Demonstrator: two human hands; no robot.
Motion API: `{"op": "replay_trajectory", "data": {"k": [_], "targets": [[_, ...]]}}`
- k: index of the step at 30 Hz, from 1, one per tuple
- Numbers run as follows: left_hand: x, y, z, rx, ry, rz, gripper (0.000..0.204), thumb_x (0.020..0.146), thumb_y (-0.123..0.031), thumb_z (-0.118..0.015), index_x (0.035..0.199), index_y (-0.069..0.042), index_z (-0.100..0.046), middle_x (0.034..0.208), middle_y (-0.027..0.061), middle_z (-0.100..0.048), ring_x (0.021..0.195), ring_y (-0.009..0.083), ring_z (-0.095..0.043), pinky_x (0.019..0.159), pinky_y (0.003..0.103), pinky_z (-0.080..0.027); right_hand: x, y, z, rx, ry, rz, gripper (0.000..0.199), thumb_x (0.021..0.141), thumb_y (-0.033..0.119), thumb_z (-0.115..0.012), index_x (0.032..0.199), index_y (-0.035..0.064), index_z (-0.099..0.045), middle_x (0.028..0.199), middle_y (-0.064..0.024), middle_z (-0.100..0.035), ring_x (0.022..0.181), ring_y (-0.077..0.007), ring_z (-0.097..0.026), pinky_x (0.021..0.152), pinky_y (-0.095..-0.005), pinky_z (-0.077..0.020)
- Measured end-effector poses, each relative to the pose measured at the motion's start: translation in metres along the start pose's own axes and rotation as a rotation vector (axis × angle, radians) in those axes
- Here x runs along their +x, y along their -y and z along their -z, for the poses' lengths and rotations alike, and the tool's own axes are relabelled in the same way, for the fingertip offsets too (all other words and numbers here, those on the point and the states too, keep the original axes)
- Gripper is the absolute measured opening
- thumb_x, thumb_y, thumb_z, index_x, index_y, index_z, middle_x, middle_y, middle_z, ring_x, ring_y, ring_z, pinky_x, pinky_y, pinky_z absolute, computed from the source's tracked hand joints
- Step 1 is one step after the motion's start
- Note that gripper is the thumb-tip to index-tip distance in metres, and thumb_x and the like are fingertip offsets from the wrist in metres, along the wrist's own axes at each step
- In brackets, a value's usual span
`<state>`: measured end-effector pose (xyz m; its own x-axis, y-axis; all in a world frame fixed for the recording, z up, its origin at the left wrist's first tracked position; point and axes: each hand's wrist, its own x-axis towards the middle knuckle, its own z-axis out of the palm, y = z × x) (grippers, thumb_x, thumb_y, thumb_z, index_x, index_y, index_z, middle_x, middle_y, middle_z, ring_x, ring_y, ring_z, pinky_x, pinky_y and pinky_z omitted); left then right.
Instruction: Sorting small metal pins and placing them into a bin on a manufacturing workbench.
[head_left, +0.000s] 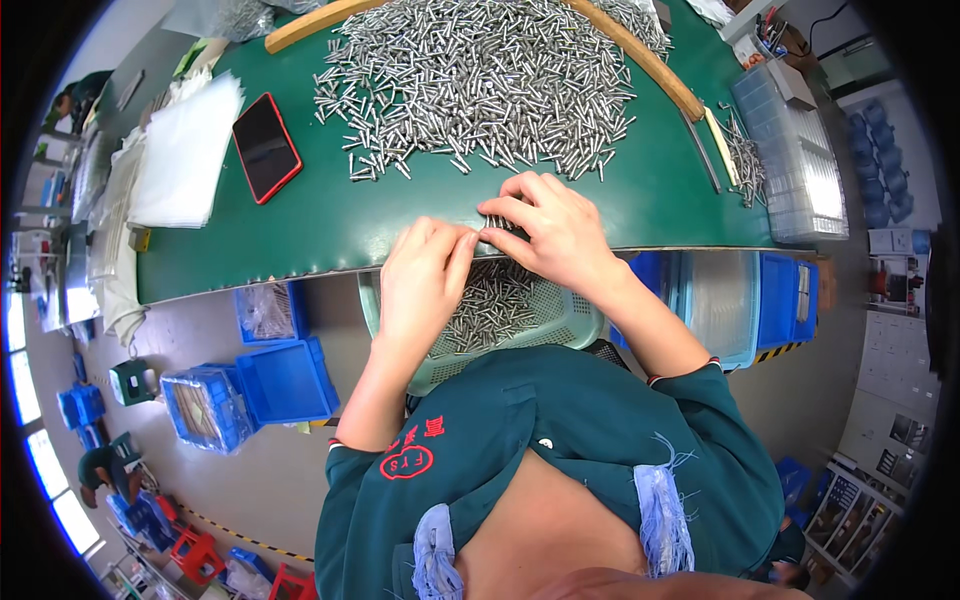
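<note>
- Working at the near edge of the green table [330, 220], we have both hands close together, fingertips almost meeting over a small bunch of metal pins [497, 226].
- Our left hand [425, 280] hangs just past the table edge with its fingers curled narrow, thumb and forefinger pinched toward the bunch; whether it actually grips any pins we cannot tell.
- Our right hand [555, 230] rests on the table edge, fingers bent and gathered over the same bunch, pressing or holding it against the green surface (the pins show only as a few silver tips between the fingers).
- Farther back on the table lies the big heap of pins [480, 85], spread wide and bounded on its far side by a curved wooden strip [655, 65].
- Below our hands, just under the table edge, sits a pale green basket [560, 320] with more pins inside.
- To the left on the table lie a red-cased phone [266, 147] and, beyond it, a stack of clear plastic bags [185, 150].
- At the far right stands a clear plastic tray [800, 150], with a few loose pins beside it.
- Down on the floor to the left we see blue crates [285, 380], one of them open, well apart from our hands.
</note>
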<state>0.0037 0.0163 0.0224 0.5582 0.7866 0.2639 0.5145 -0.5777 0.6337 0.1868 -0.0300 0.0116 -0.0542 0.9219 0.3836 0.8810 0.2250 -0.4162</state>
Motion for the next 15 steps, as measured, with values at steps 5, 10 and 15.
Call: {"op": "replay_trajectory", "data": {"k": [5,10,15], "targets": [[-0.028,0.016,-0.011,-1.039,0.509,0.504,0.033,0.101,-0.024,-0.049,0.111,0.004,-0.064,0.100,0.0098,-0.068,0.091,0.0168,-0.066,0.081,0.029,-0.053,-0.004,-0.005,0.005,0.035,-0.013,0.069,0.020,0.077,0.027,-0.074,0.094,0.0152,-0.070,0.091,0.0014,-0.060,0.080,-0.0187,-0.058,0.066,-0.0323,-0.0494],[-0.021,0.022,-0.036,-1.771,0.631,0.862,0.040,0.102,-0.025,-0.046,0.126,0.007,-0.049,0.124,0.0250,-0.057,0.116,0.0338,-0.058,0.098,0.046,-0.050,-0.013,0.000,0.017,0.090,0.105,0.083,0.020,0.077,0.024,-0.073,0.094,0.0138,-0.070,0.092,0.0004,-0.062,0.081,-0.0198,-0.058,0.067,-0.0330,-0.0499],[-0.019,0.028,-0.045,-1.961,0.692,0.866,0.030,0.099,-0.019,-0.047,0.118,0.004,-0.054,0.113,0.0204,-0.064,0.107,0.0350,-0.063,0.099,0.051,-0.049,-0.024,0.006,0.024,0.087,0.122,0.082,0.026,0.074,0.020,-0.074,0.099,0.0118,-0.069,0.094,-0.0005,-0.062,0.082,-0.0210,-0.059,0.068,-0.0338,-0.0505]]}}
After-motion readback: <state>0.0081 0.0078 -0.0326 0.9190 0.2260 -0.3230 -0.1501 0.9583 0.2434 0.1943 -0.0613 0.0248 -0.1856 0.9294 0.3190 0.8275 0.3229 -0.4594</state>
